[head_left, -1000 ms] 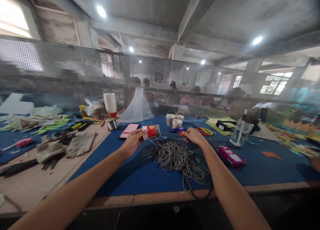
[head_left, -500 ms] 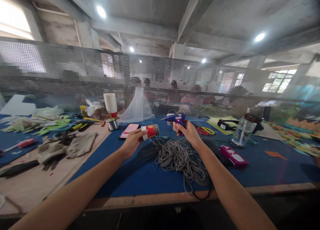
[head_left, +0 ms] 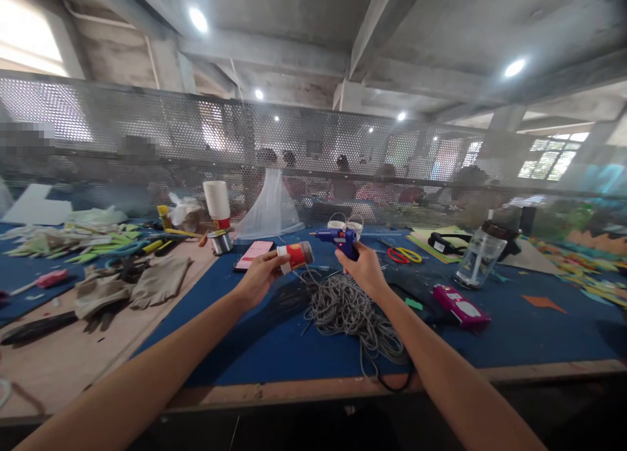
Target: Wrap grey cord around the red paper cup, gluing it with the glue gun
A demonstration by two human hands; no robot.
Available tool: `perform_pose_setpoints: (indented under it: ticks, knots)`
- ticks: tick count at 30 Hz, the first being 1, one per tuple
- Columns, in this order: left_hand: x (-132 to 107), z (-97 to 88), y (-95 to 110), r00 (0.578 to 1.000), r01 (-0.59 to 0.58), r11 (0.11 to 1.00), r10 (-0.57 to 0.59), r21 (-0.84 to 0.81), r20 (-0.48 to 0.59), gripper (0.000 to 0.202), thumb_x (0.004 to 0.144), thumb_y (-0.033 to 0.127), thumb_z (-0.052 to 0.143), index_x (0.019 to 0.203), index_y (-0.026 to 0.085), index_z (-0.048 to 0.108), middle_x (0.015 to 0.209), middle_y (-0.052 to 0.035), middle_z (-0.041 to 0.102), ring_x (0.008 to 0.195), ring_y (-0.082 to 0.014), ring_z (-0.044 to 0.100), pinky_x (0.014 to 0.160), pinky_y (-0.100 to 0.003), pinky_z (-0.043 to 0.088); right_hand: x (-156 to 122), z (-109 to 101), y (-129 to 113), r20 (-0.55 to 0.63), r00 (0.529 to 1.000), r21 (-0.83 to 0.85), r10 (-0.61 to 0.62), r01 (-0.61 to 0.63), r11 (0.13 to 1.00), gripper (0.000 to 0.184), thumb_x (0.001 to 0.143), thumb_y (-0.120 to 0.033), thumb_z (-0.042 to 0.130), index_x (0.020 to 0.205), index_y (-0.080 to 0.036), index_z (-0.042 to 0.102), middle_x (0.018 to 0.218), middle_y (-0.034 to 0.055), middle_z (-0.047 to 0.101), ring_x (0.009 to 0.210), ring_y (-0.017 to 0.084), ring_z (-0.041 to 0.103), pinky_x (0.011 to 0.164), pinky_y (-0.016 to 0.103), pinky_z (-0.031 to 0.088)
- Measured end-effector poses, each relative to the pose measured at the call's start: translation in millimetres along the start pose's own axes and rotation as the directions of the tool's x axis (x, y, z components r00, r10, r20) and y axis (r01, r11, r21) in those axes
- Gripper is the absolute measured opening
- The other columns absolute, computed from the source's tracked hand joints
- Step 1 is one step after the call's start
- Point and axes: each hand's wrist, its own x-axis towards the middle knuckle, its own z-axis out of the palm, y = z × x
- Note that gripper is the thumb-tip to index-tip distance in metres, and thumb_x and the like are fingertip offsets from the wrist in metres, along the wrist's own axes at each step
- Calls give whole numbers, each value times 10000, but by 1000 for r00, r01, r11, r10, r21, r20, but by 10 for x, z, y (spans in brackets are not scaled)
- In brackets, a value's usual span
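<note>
Cup: the red-and-white cup (head_left: 294,256) lay on its side in the air above the blue table (head_left: 230,359), near the middle, between the two hands.
Left hand: its fingers (head_left: 275,262) were closed around the white end of the cup, thumb and fingers drawn narrow on it; the left hand (head_left: 258,278) touched nothing else.
Right hand: the right hand (head_left: 367,269) was wrapped around the grip of the blue glue gun (head_left: 336,235), with the fingers curled in; whether one pressed the trigger, I could not tell.
Glue gun: its nozzle pointed leftward, above and apart from the cup; a small red light showed on its body.
Grey end: a grey band covered the cup's far end, so by my judgement winding was begun there.
Red side: the red print and white end were bare, so most of the cup seemed uncovered; glue on it was too small to make out.
Cord: a loose grey heap (head_left: 345,304) lay below the hands, and a strand seemed to reach up to the cup; plenty appeared unused.
Buckets: small white ones with looped handles (head_left: 336,225) stood behind the gun, partly hidden.
Nearby: a phone (head_left: 254,255) lay just beyond the left hand, scissors (head_left: 402,255) beyond the right.
</note>
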Motion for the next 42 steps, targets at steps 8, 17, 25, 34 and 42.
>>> perform_pose_setpoints:
  ticks: [8, 17, 25, 34, 42]
  knots:
    - [-18, 26, 43, 1000, 0, 1000, 0, 3, -17, 212, 723, 267, 817, 890, 139, 788, 896, -90, 774, 795, -187, 670, 758, -293, 516, -41, 65, -18, 22, 1000, -33, -12, 13, 999, 340, 809, -500, 677, 825, -168, 748, 585, 21, 647, 533, 164, 588, 516, 248, 437]
    - [-2, 12, 48, 999, -7, 999, 5, -35, -44, 196, 735, 233, 796, 907, 140, 794, 942, -105, 786, 825, -216, 692, 760, -320, 517, -101, 113, -29, 33, 994, -182, -106, 111, 977, 301, 841, -472, 651, 842, -193, 761, 674, 37, 702, 666, 207, 658, 618, 273, 460]
    - [0, 14, 51, 1000, -14, 1000, 14, -19, -27, 229, 751, 260, 785, 952, 150, 791, 942, -98, 786, 821, -213, 690, 761, -324, 514, -136, 98, -51, 43, 979, -361, -201, 202, 910, 382, 880, -543, 639, 1062, -228, 755, 706, 39, 735, 631, 199, 661, 596, 263, 420]
    - [-29, 46, 81, 999, -15, 1000, 14, -18, -43, 207, 747, 256, 790, 926, 153, 793, 938, -101, 781, 830, -220, 686, 760, -329, 507, -158, 109, -23, 84, 957, -481, -277, 283, 830, 409, 911, -580, 575, 1023, -216, 727, 732, 66, 736, 676, 234, 691, 586, 268, 381]
    - [-39, 63, 93, 999, -23, 1000, 23, 7, -25, 238, 746, 271, 791, 952, 153, 796, 954, -114, 778, 845, -238, 684, 748, -330, 508, -158, 101, -18, 97, 960, -497, -264, 277, 822, 408, 909, -601, 573, 917, -216, 705, 710, 59, 729, 669, 232, 689, 577, 261, 360]
